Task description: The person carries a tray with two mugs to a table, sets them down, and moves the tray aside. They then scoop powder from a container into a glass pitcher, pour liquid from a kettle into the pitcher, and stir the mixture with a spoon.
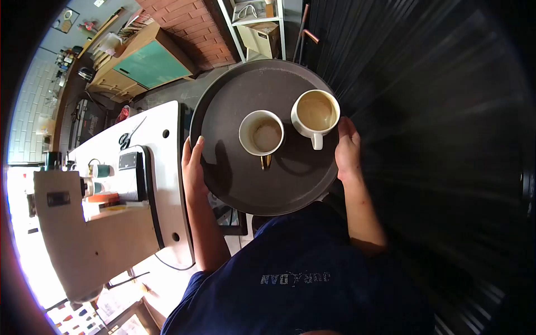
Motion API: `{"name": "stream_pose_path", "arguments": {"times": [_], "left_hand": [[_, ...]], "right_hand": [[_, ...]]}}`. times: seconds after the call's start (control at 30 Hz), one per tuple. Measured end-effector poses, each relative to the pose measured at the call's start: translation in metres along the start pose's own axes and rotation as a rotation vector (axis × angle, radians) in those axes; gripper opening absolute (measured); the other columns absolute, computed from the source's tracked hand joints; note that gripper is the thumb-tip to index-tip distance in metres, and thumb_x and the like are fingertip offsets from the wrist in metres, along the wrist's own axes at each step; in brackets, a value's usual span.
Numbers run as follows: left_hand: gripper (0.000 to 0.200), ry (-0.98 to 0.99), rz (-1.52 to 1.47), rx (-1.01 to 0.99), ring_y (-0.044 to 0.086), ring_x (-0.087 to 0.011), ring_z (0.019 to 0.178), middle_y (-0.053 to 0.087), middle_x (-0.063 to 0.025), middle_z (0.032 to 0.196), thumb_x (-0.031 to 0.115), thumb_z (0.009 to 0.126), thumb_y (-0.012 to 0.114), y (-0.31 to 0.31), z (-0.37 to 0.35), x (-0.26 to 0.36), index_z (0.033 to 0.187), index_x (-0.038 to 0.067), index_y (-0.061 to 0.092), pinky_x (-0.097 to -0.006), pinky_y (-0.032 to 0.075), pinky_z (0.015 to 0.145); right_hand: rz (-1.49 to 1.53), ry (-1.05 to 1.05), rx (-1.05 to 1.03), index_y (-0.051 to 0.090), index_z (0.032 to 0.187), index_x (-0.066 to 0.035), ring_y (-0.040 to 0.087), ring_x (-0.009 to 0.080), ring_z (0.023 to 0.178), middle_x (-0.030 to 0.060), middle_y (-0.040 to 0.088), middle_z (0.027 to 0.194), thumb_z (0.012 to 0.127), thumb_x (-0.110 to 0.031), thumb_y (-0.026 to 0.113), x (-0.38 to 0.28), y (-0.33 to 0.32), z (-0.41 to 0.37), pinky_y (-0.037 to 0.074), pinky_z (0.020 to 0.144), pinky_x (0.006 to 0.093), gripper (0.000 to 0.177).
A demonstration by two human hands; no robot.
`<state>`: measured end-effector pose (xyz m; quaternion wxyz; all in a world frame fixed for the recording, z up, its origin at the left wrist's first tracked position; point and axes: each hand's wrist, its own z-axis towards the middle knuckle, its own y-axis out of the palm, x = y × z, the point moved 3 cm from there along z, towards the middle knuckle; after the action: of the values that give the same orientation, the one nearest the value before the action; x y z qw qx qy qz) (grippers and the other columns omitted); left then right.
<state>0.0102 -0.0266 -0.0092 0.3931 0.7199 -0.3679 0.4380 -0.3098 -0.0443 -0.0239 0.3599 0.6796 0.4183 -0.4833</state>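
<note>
A round dark tray (240, 190) is held level in front of my body, one hand at each side. My left hand (193, 167) grips its left rim, with fingers showing along the edge. On the opposite rim, my right hand (348, 149) is closed round the edge, its fingers partly hidden under the tray. Two used mugs stand upright on the tray, apart from each other. The white mug with a gold handle (261, 133) is near the middle. Nearer my right hand is the cream mug (316, 114), with brownish residue inside.
To the left is a white table (167, 190) with a sewing machine (61, 223), scissors (129, 135) and a black device (133, 173). A wooden cabinet with a green door (153, 64) and a white shelf rack (258, 22) stand ahead. A dark ridged surface (435, 111) runs along the right.
</note>
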Motion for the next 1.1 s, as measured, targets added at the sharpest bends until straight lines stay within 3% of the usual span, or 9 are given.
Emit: {"name": "stream_pose_path", "arguments": {"times": [0.07, 0.23, 0.37, 0.43, 0.53, 0.67, 0.77, 0.97, 1.1], "left_hand": [[0.044, -0.026, 0.037, 0.059, 0.051, -0.0172, 0.107, 0.056, -0.0059, 0.115, 0.023, 0.09, 0.061, 0.004, -0.01, 0.011, 0.129, 0.006, 0.048, -0.0319, 0.043, 0.089], [0.047, -0.02, 0.058, 0.093, 0.048, -0.0161, 0.11, 0.055, -0.0058, 0.117, 0.024, 0.089, 0.062, 0.024, 0.114, -0.005, 0.13, 0.006, 0.049, -0.0305, 0.038, 0.095], [0.048, -0.016, 0.064, 0.128, 0.048, -0.0159, 0.112, 0.055, -0.0062, 0.119, 0.024, 0.088, 0.063, 0.038, 0.159, 0.002, 0.131, 0.006, 0.048, -0.0299, 0.038, 0.095], [0.05, -0.005, 0.079, 0.09, 0.048, -0.016, 0.113, 0.055, -0.0065, 0.121, 0.024, 0.088, 0.063, 0.048, 0.18, 0.009, 0.133, 0.006, 0.046, -0.0298, 0.038, 0.095], [0.065, -0.049, 0.049, 0.051, 0.043, -0.0241, 0.123, 0.04, -0.0141, 0.138, 0.023, 0.089, 0.06, 0.062, 0.208, 0.012, 0.143, 0.004, 0.029, -0.0354, 0.037, 0.1], [0.062, -0.059, 0.127, 0.211, 0.043, -0.0228, 0.121, 0.045, -0.0112, 0.134, 0.028, 0.087, 0.063, 0.082, 0.234, 0.019, 0.14, 0.007, 0.036, -0.0358, 0.036, 0.1], [0.059, -0.012, 0.158, 0.161, 0.041, -0.0214, 0.121, 0.048, -0.0093, 0.13, 0.033, 0.086, 0.065, 0.09, 0.26, 0.031, 0.136, 0.009, 0.043, -0.0364, 0.033, 0.102], [0.038, -0.028, -0.066, 0.157, 0.053, -0.0183, 0.106, 0.056, -0.0058, 0.113, 0.02, 0.092, 0.058, 0.106, 0.299, 0.05, 0.127, 0.008, 0.049, -0.0325, 0.048, 0.083], [0.037, 0.041, -0.084, 0.145, 0.052, -0.0156, 0.104, 0.056, -0.0047, 0.112, 0.02, 0.092, 0.058, 0.098, 0.332, 0.055, 0.126, 0.007, 0.05, -0.0299, 0.045, 0.086]], "right_hand": [[0.011, 0.023, 0.026, 0.04, 0.134, 0.006, 0.041, 0.0202, 0.127, 0.0144, 0.046, 0.136, 0.098, -0.037, 0.047, -0.001, 0.002, -0.002, 0.029, 0.106, 0.0307, 0.056], [0.038, -0.019, -0.007, 0.044, 0.131, 0.003, 0.043, 0.0132, 0.12, 0.0071, 0.051, 0.128, 0.1, -0.031, 0.043, 0.02, 0.042, 0.116, 0.03, 0.103, 0.0285, 0.046], [-0.01, -0.019, -0.047, 0.039, 0.134, 0.007, 0.039, 0.0223, 0.129, 0.0172, 0.044, 0.137, 0.099, -0.034, 0.044, 0.004, 0.07, 0.163, 0.029, 0.107, 0.0312, 0.054], [0.067, -0.027, -0.152, 0.045, 0.129, 0.002, 0.046, 0.0122, 0.115, 0.0066, 0.053, 0.123, 0.101, -0.032, 0.041, -0.006, 0.082, 0.19, 0.035, 0.098, 0.0282, 0.044], [0.019, -0.041, -0.13, 0.046, 0.128, 0.003, 0.048, 0.0127, 0.113, 0.0073, 0.054, 0.122, 0.101, -0.03, 0.041, -0.018, 0.093, 0.226, 0.036, 0.097, 0.0279, 0.043], [-0.045, -0.034, -0.157, 0.038, 0.134, 0.008, 0.04, 0.0217, 0.128, 0.0182, 0.044, 0.137, 0.099, -0.036, 0.044, -0.036, 0.121, 0.271, 0.029, 0.107, 0.0315, 0.056], [-0.017, -0.035, -0.141, 0.044, 0.129, 0.007, 0.044, 0.0202, 0.123, 0.0164, 0.051, 0.131, 0.099, -0.031, 0.043, -0.057, 0.146, 0.297, 0.033, 0.103, 0.0304, 0.049], [-0.076, -0.096, -0.263, 0.049, 0.126, 0.005, 0.049, 0.0196, 0.118, 0.0156, 0.056, 0.125, 0.1, -0.029, 0.042, -0.077, 0.186, 0.345, 0.036, 0.1, 0.0296, 0.044], [-0.067, -0.078, -0.222, 0.051, 0.123, 0.004, 0.05, 0.0163, 0.113, 0.0121, 0.058, 0.119, 0.1, -0.031, 0.042, -0.073, 0.214, 0.373, 0.036, 0.098, 0.0285, 0.043]]}}
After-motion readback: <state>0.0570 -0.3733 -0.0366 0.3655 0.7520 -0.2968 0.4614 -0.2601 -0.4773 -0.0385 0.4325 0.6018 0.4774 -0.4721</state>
